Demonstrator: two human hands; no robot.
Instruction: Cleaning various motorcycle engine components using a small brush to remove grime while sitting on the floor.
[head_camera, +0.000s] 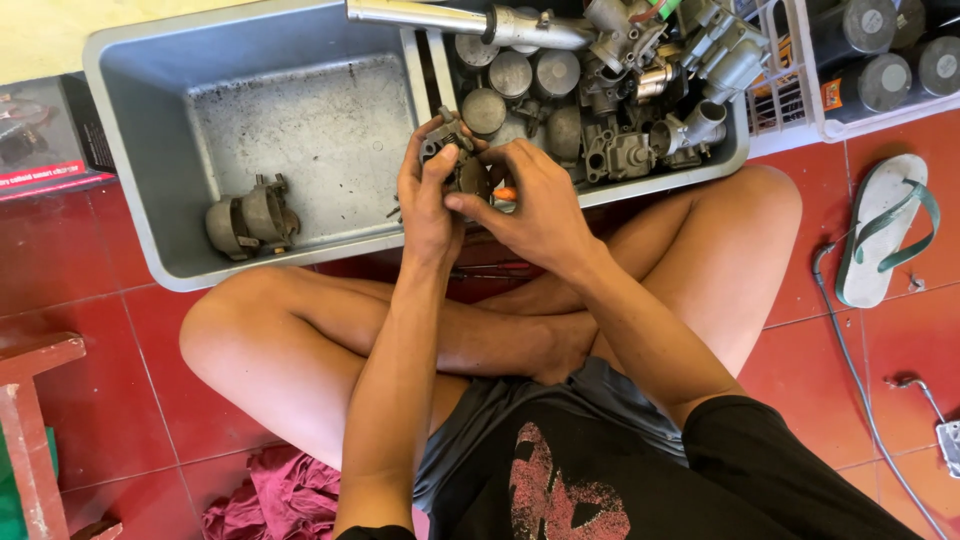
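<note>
Grey plastic divided bin (140, 70); dull grey metal carburettor (252, 215); red tiled floor (90, 280); white sandal with green straps (884, 228); crumpled magenta rag (285, 495).

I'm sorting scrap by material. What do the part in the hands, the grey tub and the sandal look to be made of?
The part, held by both the left hand and right hand, looks like cast metal: dull grey, tarnished, with dark grime. The tub seems moulded plastic: matte grey, rounded rim, scuffed floor. The sandal looks like rubber or foam, pale sole with green straps.

Grey two-compartment bin (140, 120), green-strapped sandal (885, 235), pink rag (285, 495)
</note>
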